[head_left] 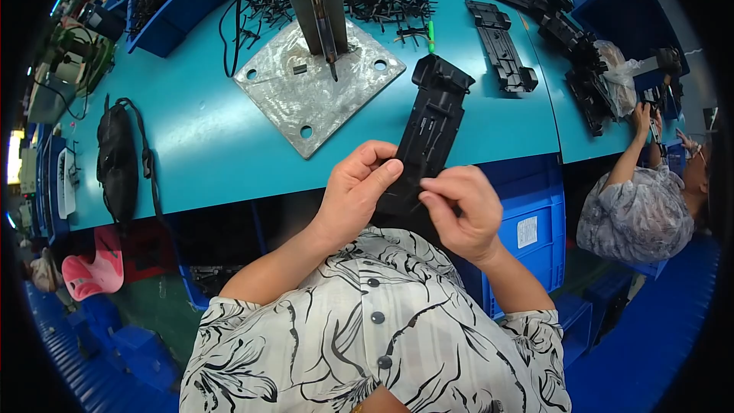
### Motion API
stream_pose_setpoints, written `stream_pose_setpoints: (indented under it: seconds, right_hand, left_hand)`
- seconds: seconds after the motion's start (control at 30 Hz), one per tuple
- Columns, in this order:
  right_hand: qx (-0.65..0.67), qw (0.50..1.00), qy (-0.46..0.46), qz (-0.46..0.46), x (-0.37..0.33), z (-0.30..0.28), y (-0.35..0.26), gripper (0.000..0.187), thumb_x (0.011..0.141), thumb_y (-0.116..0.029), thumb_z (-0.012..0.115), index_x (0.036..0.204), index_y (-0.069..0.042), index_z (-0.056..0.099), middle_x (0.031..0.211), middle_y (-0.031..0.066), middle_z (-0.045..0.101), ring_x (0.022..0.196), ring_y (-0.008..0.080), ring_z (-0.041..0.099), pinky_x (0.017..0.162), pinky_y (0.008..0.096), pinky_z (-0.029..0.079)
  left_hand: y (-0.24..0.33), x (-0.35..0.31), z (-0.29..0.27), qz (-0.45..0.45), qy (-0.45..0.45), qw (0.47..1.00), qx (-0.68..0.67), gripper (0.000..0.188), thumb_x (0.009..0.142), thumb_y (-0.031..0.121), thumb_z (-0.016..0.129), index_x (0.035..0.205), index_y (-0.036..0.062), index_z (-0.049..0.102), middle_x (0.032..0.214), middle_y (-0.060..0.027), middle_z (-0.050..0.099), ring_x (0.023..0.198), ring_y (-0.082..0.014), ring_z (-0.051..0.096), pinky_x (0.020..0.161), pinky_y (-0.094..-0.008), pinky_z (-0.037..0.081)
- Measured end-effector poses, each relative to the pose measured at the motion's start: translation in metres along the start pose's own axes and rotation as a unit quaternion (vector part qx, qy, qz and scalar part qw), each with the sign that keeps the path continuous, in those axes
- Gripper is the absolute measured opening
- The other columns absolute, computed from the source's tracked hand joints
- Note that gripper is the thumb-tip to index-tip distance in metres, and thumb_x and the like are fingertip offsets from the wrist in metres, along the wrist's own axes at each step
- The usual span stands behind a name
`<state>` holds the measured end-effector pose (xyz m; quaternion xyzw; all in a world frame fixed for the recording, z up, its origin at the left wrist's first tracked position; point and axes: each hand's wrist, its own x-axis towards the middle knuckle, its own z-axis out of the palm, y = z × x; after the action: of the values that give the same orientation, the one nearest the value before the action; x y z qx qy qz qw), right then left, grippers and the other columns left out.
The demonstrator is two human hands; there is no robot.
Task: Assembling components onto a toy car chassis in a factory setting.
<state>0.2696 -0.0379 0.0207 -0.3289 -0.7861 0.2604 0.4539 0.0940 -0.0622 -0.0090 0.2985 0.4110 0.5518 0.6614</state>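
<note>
A long black plastic chassis-like part (432, 126) is held tilted in front of my body, just over the table's near edge. My left hand (353, 191) grips its left side, thumb on top and fingers curled at the edge. At the part's lower right, my right hand (470, 214) is closed with thumb and forefinger close together. Whatever lies between those fingertips is too small or hidden to make out. Beyond the part stands a grey metal base plate (283, 107) with holes, its upright post carrying a pointed tool (329, 50) aimed downward.
Thin black branched pieces (390, 0) are heaped at the back of the teal table (199, 122). Similar black chassis parts (501, 46) lie at right. A black strapped pouch (118, 160) is at left. Blue crates (554, 222) stand below; a co-worker (638, 214) sits far right.
</note>
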Motion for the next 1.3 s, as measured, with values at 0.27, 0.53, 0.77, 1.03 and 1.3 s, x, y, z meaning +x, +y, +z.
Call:
stream_pose_setpoints:
  seconds: [0.27, 0.53, 0.77, 1.03, 1.3]
  right_hand:
    - [0.041, 0.964, 0.101, 0.244, 0.011, -0.015, 0.036, 0.034, 0.089, 0.003, 0.058, 0.123, -0.003, 0.057, 0.081, -0.0009, 0.054, 0.064, 0.0031, 0.043, 0.056, 0.0173, 0.036]
    - [-0.103, 0.960, 0.090, 0.243, 0.027, -0.025, 0.069, 0.021, 0.088, -0.004, 0.062, 0.108, -0.006, 0.067, 0.078, 0.0040, 0.057, 0.064, 0.0070, 0.051, 0.058, 0.0217, 0.042]
    - [-0.258, 0.964, -0.069, -0.001, 0.046, -0.051, 0.076, 0.025, 0.075, 0.002, 0.065, 0.097, -0.009, 0.069, 0.090, 0.0084, 0.059, 0.076, 0.0222, 0.058, 0.065, 0.0305, 0.048]
    - [-0.221, 0.969, -0.107, -0.033, 0.056, -0.062, 0.055, 0.020, 0.069, 0.000, 0.072, 0.087, -0.006, 0.065, 0.095, 0.0091, 0.060, 0.079, 0.0260, 0.057, 0.069, 0.0343, 0.047]
    - [-0.132, 0.981, -0.119, -0.078, 0.026, -0.023, 0.020, 0.025, 0.067, 0.001, 0.073, 0.088, -0.002, 0.061, 0.086, 0.0103, 0.063, 0.072, 0.0274, 0.058, 0.063, 0.0354, 0.046]
  left_hand:
    - [-0.006, 0.000, 0.003, -0.013, 0.022, 0.999, 0.021, 0.014, 0.094, 0.007, 0.056, 0.107, 0.0016, 0.058, 0.085, 0.0033, 0.057, 0.079, -0.0022, 0.052, 0.072, -0.0187, 0.044]
    - [-0.002, -0.002, 0.004, -0.043, 0.030, 0.998, -0.016, 0.017, 0.094, 0.007, 0.055, 0.110, -0.0007, 0.056, 0.090, -0.0029, 0.064, 0.079, -0.0047, 0.058, 0.073, -0.0199, 0.048]
    - [0.001, 0.000, 0.002, -0.057, 0.036, 0.998, -0.013, 0.017, 0.094, 0.007, 0.056, 0.109, 0.0003, 0.056, 0.087, -0.0022, 0.064, 0.077, -0.0039, 0.057, 0.068, -0.0192, 0.046]
    - [-0.003, 0.003, -0.001, -0.085, 0.063, 0.994, -0.005, 0.014, 0.093, 0.011, 0.059, 0.104, 0.0040, 0.057, 0.078, 0.0022, 0.061, 0.067, -0.0019, 0.053, 0.060, -0.0186, 0.042]
    - [0.001, 0.005, 0.008, -0.068, 0.039, 0.997, -0.028, 0.013, 0.093, 0.013, 0.059, 0.103, 0.0059, 0.057, 0.081, 0.0027, 0.062, 0.066, -0.0002, 0.052, 0.056, -0.0164, 0.038]
